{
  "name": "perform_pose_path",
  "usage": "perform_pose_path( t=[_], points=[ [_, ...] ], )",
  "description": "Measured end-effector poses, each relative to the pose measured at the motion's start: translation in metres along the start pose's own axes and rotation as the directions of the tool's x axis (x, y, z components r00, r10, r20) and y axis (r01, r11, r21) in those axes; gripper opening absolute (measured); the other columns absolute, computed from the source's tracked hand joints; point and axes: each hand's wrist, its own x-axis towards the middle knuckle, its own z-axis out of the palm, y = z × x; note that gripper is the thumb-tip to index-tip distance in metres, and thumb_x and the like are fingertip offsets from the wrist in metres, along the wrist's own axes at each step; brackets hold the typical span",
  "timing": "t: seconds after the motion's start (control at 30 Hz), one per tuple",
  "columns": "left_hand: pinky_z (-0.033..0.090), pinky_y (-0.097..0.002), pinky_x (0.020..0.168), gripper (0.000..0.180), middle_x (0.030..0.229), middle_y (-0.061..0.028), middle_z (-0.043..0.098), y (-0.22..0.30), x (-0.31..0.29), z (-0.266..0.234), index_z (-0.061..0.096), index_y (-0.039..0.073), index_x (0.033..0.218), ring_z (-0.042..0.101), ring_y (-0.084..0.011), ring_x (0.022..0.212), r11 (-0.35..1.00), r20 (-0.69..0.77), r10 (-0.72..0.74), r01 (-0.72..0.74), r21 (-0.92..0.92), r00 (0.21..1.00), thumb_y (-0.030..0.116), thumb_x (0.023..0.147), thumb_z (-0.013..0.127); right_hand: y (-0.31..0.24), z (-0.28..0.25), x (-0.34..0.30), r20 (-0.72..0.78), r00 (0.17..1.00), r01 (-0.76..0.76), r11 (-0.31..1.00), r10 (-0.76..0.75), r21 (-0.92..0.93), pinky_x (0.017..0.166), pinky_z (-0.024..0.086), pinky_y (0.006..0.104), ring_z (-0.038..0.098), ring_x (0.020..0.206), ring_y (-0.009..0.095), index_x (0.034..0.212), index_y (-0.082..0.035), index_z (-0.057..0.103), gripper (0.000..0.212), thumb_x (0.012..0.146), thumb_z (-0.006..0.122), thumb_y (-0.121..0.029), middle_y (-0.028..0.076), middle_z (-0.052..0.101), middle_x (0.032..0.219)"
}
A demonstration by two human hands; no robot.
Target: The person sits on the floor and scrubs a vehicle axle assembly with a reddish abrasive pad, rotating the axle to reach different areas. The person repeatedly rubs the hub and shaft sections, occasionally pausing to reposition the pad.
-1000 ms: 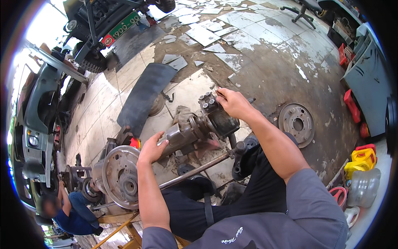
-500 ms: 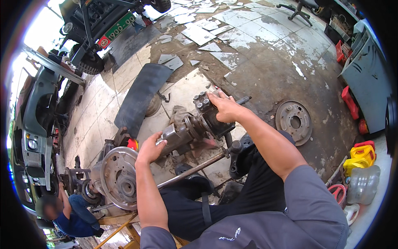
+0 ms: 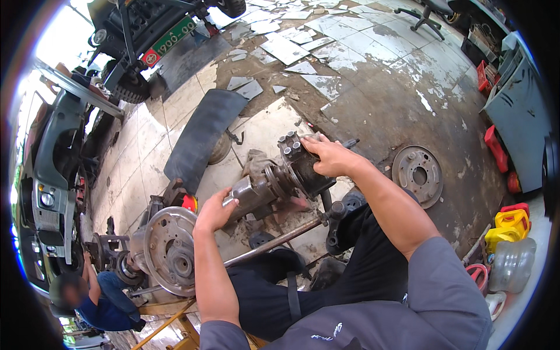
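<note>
A greasy vehicle axle housing lies across in front of my knees. At its far right end is a dark steering knuckle with several bolt heads on top. My right hand grips the knuckle's upper side, fingers over the top and thumb lower down. Around the near side of the housing tube curl the fingers of my left hand; its palm side is hidden. Below both hands runs a long steel rod, ending in a dark joint near my knee. A round brake backing plate stands left of my left forearm.
Another backing plate lies on the floor at right. A dark curved panel lies beyond the axle. Broken tiles cover the far floor. A co-worker crouches at lower left. Yellow containers and a grey cabinet stand at right.
The view has shifted slightly, so everything sits a little farther right. Both hands keep the same places on the axle housing and knuckle.
</note>
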Motion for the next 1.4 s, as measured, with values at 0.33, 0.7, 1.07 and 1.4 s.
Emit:
perform_pose_path(
  t=[0.33,0.7,1.07,1.4],
  points=[
    [0.044,-0.0396,0.104,0.053,0.131,-0.0217,0.062,-0.011,-0.003,0.001,0.054,0.004,0.139,0.058,-0.0345,0.124,1.0,0.03,-0.005,0.005,-0.03,1.0,0.027,0.092,0.066,0.01,-0.014,0.003,-0.05,0.996,0.069,0.997,-0.07,-0.022,0.098,0.048,0.0427,0.06,0.116,0.04,0.144,-0.009,0.047,0.064,0.081,0.052,0.0,0.021,0.064,0.125],
    [0.043,-0.0376,0.107,0.052,0.133,-0.0211,0.061,-0.016,0.001,0.005,0.052,-0.002,0.139,0.058,-0.0291,0.127,0.988,0.014,-0.04,0.042,-0.148,0.999,0.019,0.094,0.066,0.018,-0.037,0.015,-0.471,0.852,-0.05,0.931,0.229,0.362,0.091,0.05,0.0492,0.064,0.105,0.043,0.119,-0.001,0.062,0.037,0.083,0.055,-0.002,0.027,0.068,0.106],
    [0.043,-0.0372,0.107,0.052,0.134,-0.0218,0.061,-0.024,0.006,0.004,0.051,-0.004,0.138,0.057,-0.029,0.127,0.99,-0.003,-0.028,0.028,-0.136,1.0,0.019,0.094,0.065,-0.004,0.001,0.022,-0.189,0.977,0.14,0.969,-0.101,0.206,0.103,0.046,0.0478,0.058,0.12,0.041,0.138,-0.01,0.057,0.058,0.08,0.054,-0.001,0.023,0.064,0.124],
    [0.044,-0.04,0.106,0.052,0.132,-0.0218,0.062,-0.002,0.002,-0.002,0.054,-0.001,0.136,0.058,-0.0337,0.125,0.997,-0.051,0.026,-0.029,-0.066,0.998,0.025,0.093,0.066,0.0,0.019,0.012,-0.115,0.993,0.038,0.996,-0.029,0.083,0.121,0.013,0.0578,0.014,0.152,0.038,0.157,-0.007,0.021,0.087,0.075,0.05,-0.002,0.015,0.028,0.161]
  ],
)
